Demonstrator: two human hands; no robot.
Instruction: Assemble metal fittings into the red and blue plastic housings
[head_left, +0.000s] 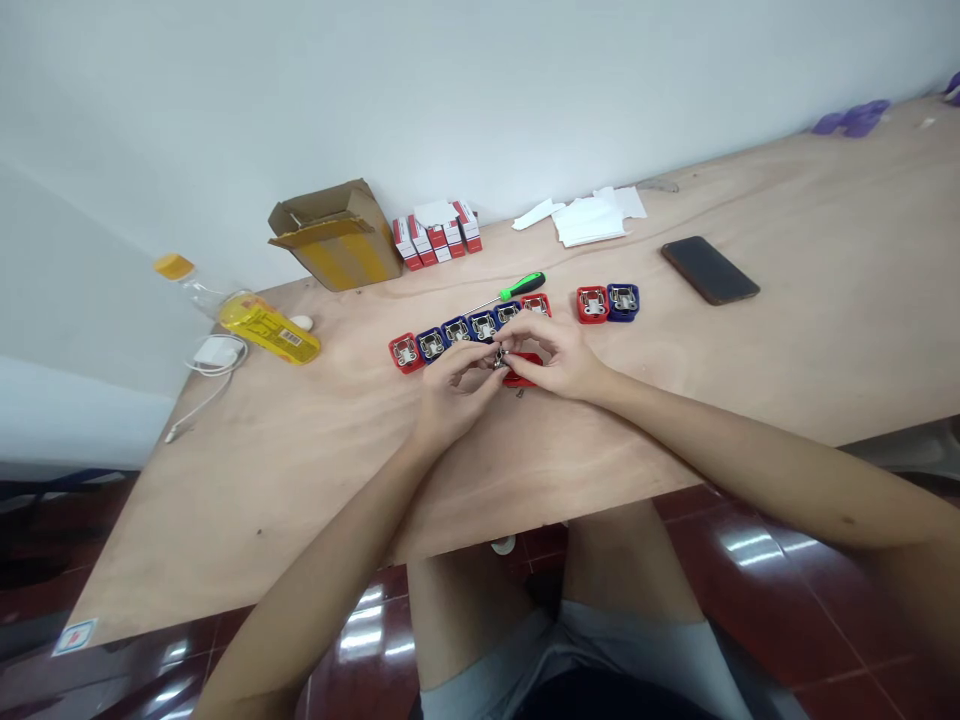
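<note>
Both hands meet over the middle of the table, fingertips pinched round a small metal part (500, 357). My left hand (457, 390) grips it from the left, and my right hand (559, 358) from the right. Fingers hide most of its shape. Under my right fingers lies a red plastic piece (526, 372), partly covered. Just behind the hands runs a row of red and blue pieces with metal fittings, including a red one (406, 352) and a blue one (430, 346). A small dark bit (519, 393) lies on the wood near my right hand.
Behind the row lies a green-and-black screwdriver (523, 287). A red piece (592, 304) and a blue piece (623, 302) sit to the right, then a phone (709, 269). Along the back are a cardboard box (337, 240), small boxes (436, 237) and papers (596, 217); a bottle (262, 325) lies left.
</note>
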